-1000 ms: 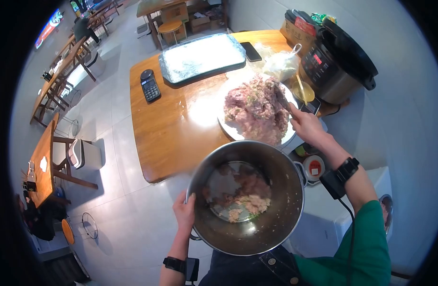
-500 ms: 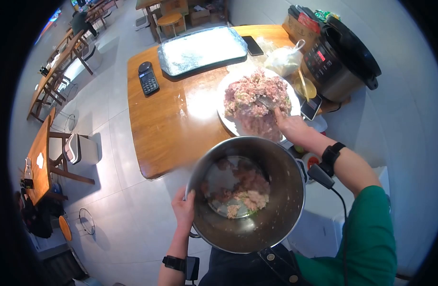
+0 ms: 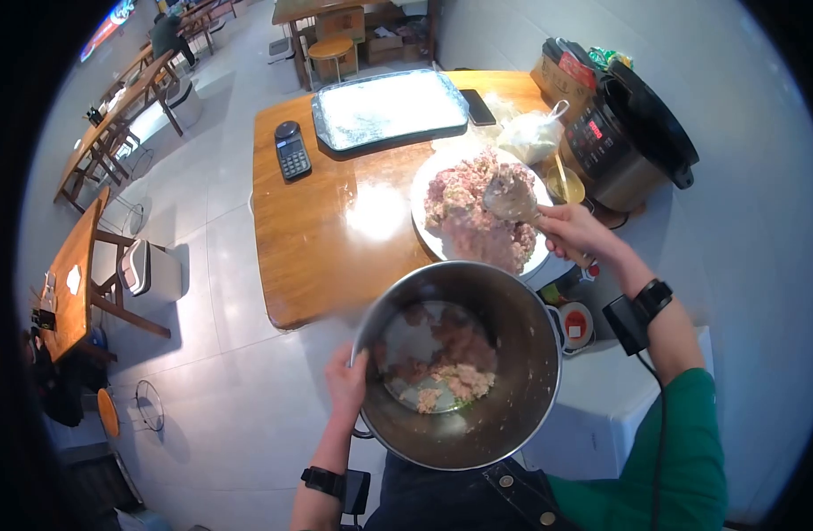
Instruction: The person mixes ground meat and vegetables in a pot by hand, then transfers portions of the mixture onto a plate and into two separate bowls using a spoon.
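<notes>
My left hand (image 3: pixel 345 385) is closed on the rim of a deep metal pot (image 3: pixel 535 389), which is tilted toward me. Inside the pot, clumps of minced meat (image 3: pixel 460 380) stick to the bottom. My right hand (image 3: pixel 575 232) is wrapped round the handle of a large spoon (image 3: pixel 511 205). The spoon's bowl is over a heap of minced meat (image 3: pixel 455 199), with some meat on it. That heap fills a white plate (image 3: pixel 421 217) on the wooden table, just beyond the pot.
On the table (image 3: pixel 309 257) are a floured tray (image 3: pixel 389 106), a card terminal (image 3: pixel 292 152), a phone (image 3: pixel 477 108), a plastic bag (image 3: pixel 532 137) and a yellow bowl (image 3: pixel 566 184). An electric pressure cooker (image 3: pixel 614 133) stands at right. A white bin (image 3: pixel 152 270) is left on the floor.
My right hand has drawn back to the right, lifting the spoon out of the meat heap so its bowl now shows. My left hand still grips the pot.
</notes>
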Demonstrator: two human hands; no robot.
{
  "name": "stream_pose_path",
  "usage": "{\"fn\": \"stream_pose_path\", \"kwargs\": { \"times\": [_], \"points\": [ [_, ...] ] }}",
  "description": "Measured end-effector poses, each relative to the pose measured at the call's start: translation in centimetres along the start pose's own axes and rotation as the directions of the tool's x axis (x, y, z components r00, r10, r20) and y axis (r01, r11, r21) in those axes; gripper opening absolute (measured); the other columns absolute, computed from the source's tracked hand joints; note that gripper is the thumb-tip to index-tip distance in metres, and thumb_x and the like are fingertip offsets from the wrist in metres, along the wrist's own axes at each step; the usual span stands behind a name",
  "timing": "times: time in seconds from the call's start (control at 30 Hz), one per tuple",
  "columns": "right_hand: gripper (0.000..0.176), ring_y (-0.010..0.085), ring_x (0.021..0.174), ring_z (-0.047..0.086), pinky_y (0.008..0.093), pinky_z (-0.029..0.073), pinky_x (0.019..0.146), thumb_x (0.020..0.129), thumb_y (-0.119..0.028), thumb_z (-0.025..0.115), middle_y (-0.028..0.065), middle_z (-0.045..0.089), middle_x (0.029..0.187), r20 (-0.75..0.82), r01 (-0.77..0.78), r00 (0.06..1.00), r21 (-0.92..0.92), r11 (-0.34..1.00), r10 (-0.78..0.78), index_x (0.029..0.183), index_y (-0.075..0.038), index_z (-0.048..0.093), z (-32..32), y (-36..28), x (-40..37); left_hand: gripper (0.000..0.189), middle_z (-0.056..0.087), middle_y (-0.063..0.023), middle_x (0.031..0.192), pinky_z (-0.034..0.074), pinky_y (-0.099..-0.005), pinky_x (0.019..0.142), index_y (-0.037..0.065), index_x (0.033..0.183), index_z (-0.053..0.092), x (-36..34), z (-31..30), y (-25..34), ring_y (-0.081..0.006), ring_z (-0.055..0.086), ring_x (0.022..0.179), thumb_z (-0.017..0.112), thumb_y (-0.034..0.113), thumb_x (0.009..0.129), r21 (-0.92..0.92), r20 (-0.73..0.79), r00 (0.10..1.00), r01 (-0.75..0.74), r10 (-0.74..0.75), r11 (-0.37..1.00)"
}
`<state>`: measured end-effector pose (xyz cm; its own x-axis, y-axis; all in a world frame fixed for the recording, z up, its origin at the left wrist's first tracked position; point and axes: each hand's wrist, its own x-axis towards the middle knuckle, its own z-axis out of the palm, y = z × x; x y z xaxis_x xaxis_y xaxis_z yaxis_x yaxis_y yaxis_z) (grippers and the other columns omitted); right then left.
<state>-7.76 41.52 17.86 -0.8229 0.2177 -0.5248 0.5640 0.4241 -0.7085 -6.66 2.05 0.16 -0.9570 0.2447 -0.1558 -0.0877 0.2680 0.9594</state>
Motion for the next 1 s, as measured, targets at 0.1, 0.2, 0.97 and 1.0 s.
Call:
{"fn": "stream_pose_path", "kwargs": {
  "times": [0.1, 0.2, 0.97, 1.0],
  "points": [
    [0.046, 0.0055, 0.045, 0.041, 0.0188, 0.038, 0.042, 0.091, -0.016, 0.045, -0.0011, 0.047, 0.059, 0.063, -0.096, 0.995, 0.362, 0.927, 0.078, 0.133, -0.006, 0.032, 2.1, 4.1, 1.7, 0.021, 0.059, -0.0044, 0.091, 0.041, -0.026, 0.079, -0.002, 0.101, 0.057, -0.3, 0.0, 1.0, -0.011, 0.051, 0.086, 0.051, 0.01, 0.085, -0.061, 0.036, 0.998, 0.049, -0.047, 0.997],
    [0.046, 0.006, 0.044, 0.04, 0.0191, 0.037, 0.042, 0.091, -0.016, 0.046, -0.0006, 0.046, 0.058, 0.04, -0.054, 0.998, 0.506, 0.861, 0.039, 0.134, -0.006, 0.032, 4.8, 5.8, 3.2, 0.018, 0.065, -0.0104, 0.085, 0.044, -0.0286, 0.077, -0.001, 0.094, 0.063, -0.2, 0.5, 0.9, -0.0152, 0.058, 0.082, 0.057, 0.009, 0.08, -0.112, -0.078, 0.996, 0.04, -0.049, 0.993],
    [0.062, 0.0298, 0.065, 0.061, 0.041, 0.046, 0.055, 0.071, -0.015, 0.059, 0.0141, 0.061, 0.069, 0.2, 0.321, 0.888, -0.914, 0.247, -0.415, 0.125, 0.001, 0.034, 6.8, 3.7, 6.3, 0.02, 0.061, -0.0037, 0.085, 0.044, -0.0241, 0.072, -0.002, 0.096, 0.061, -0.1, 0.0, -1.5, -0.0097, 0.053, 0.079, 0.058, 0.012, 0.082, 0.002, -0.055, 0.998, -0.028, 0.028, 1.0],
    [0.062, 0.0298, 0.065, 0.061, 0.041, 0.046, 0.055, 0.071, -0.015, 0.059, 0.0141, 0.061, 0.069, 0.201, 0.323, 0.885, -0.914, 0.244, -0.421, 0.125, 0.001, 0.034, 6.9, 3.9, 6.5, 0.02, 0.062, -0.0037, 0.085, 0.044, -0.0242, 0.072, -0.002, 0.095, 0.062, -0.1, -0.1, -1.6, -0.0099, 0.054, 0.078, 0.059, 0.012, 0.081, -0.034, -0.063, 0.998, -0.023, 0.021, 0.999]
  ]
}}
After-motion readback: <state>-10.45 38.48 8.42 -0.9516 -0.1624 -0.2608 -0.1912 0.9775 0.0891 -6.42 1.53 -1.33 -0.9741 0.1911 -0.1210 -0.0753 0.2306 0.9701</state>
